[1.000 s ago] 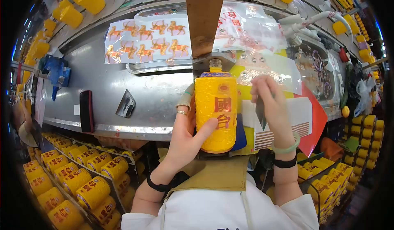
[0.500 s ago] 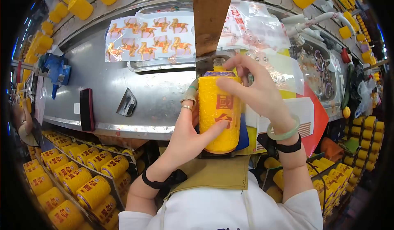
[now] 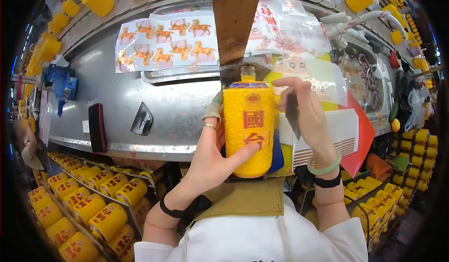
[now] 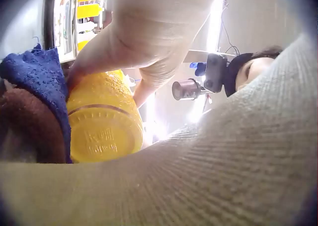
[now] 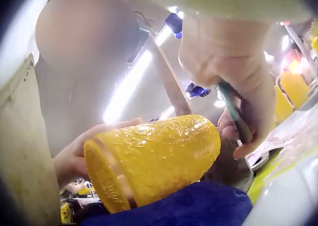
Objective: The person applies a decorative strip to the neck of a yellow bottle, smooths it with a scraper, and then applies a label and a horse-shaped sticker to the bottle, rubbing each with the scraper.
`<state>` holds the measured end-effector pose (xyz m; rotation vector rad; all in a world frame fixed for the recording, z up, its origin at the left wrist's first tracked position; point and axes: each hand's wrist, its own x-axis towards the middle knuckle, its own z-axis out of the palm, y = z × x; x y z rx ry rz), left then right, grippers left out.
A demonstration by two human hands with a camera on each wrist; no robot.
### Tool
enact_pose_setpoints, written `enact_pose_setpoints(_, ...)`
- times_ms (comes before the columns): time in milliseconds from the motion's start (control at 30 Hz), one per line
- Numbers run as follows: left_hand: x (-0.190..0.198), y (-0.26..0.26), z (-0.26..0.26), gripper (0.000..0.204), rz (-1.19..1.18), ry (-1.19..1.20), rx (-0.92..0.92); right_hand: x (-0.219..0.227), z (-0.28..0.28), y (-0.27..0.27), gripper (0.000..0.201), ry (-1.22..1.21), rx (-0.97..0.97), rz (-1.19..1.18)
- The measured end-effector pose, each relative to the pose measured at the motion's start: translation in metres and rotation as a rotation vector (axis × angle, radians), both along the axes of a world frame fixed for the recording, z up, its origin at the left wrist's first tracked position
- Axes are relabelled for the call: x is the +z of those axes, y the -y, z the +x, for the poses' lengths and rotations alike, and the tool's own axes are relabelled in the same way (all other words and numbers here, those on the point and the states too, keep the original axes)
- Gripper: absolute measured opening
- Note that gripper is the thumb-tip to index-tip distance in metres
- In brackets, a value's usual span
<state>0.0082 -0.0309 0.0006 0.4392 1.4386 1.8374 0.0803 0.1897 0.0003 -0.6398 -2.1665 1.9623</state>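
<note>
Metal worktop spreads left of the yellow bottle, and racked yellow bottles fill the room's lower left. The bottle lies over a blue cloth, neck pointing away from the person. The left hand is clamped on its left side, thumb across the red characters. The right hand, just right of the bottle and apart from it, has fingers curled round one dark flat blade. Left of the bottle are one sheet with ten animal figures, one phone and one dark glossy piece.
</note>
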Motion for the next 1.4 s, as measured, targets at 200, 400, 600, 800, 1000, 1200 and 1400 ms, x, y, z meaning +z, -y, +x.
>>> enact_pose_setpoints(200, 0.001, 0.0, 0.0, 0.09, -0.008, -0.014, 0.006, 0.013, -0.012, 0.025, 0.032, -0.016, -0.035, -0.066)
enact_pose_setpoints(400, 0.008, 0.002, -0.021, 0.096, -0.029, -0.045, -0.039, 0.017, -0.02, 0.026, 0.032, 0.025, -0.063, -0.135)
enact_pose_setpoints(600, 0.004, -0.013, -0.024, 0.082, 0.022, 0.143, 0.019, 0.012, -0.022, 0.031, 0.038, -0.03, -0.061, 0.01)
enact_pose_setpoints(800, 0.004, -0.009, -0.024, 0.084, 0.027, 0.171, 0.043, 0.013, -0.017, 0.028, 0.036, 0.004, -0.094, -0.164)
enact_pose_setpoints(1000, -0.004, -0.003, -0.011, 0.108, 0.082, 0.052, -0.012, 0.019, -0.006, 0.036, 0.04, 0.025, -0.094, -0.127)
enact_pose_setpoints(1200, -0.002, -0.001, -0.011, 0.1, 0.05, 0.093, -0.013, 0.007, -0.007, 0.039, 0.048, -0.03, -0.097, -0.07)
enact_pose_setpoints(1400, -0.002, -0.001, -0.011, 0.11, 0.028, 0.086, -0.026, 0.013, -0.004, 0.037, 0.046, 0.005, -0.089, -0.125)
